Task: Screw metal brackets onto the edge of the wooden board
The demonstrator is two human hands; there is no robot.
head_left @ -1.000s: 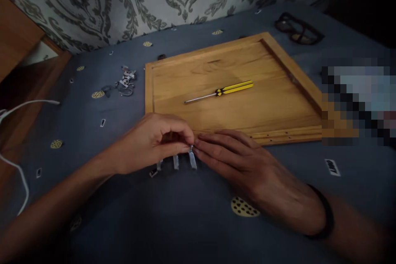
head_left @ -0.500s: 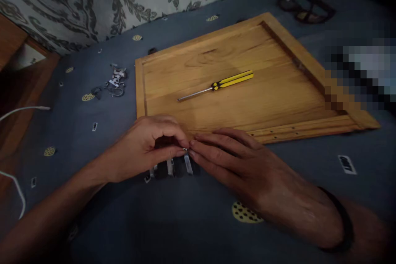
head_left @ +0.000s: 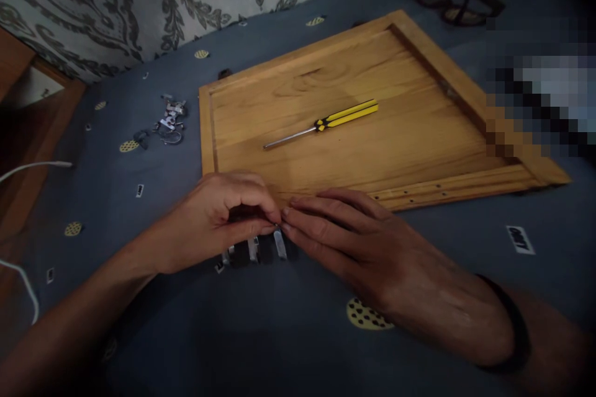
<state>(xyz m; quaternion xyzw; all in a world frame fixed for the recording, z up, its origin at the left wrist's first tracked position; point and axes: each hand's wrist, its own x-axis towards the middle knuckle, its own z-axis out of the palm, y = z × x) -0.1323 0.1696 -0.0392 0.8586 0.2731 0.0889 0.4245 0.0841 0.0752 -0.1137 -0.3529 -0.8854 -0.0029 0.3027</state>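
My left hand (head_left: 218, 217) has thumb and forefinger closed in a pinch at the upper end of a small silvery metal piece (head_left: 280, 244). From the other side, the fingertips of my right hand (head_left: 354, 236) press at that same end, fingers long and close together, thumb hidden. What exactly sits between the fingertips is too small to make out. Two similar metal pieces lie in a row to the left, one metal piece (head_left: 253, 250) beside it and another metal piece (head_left: 227, 255) partly under my left hand. Just beyond my hands is a framed wooden panel (head_left: 298, 167).
A yellow-and-black screwdriver (head_left: 347, 115) lies on the panel, which has small holes along its near edge. Loose metal parts (head_left: 172, 118) are piled at its left. Eyeglasses (head_left: 459, 0) rest at the far right, and a white cable (head_left: 37, 164) runs in from the left.
The whole view has shifted slightly, with things a little higher and further left. Both hands keep the same hold at the metal piece.
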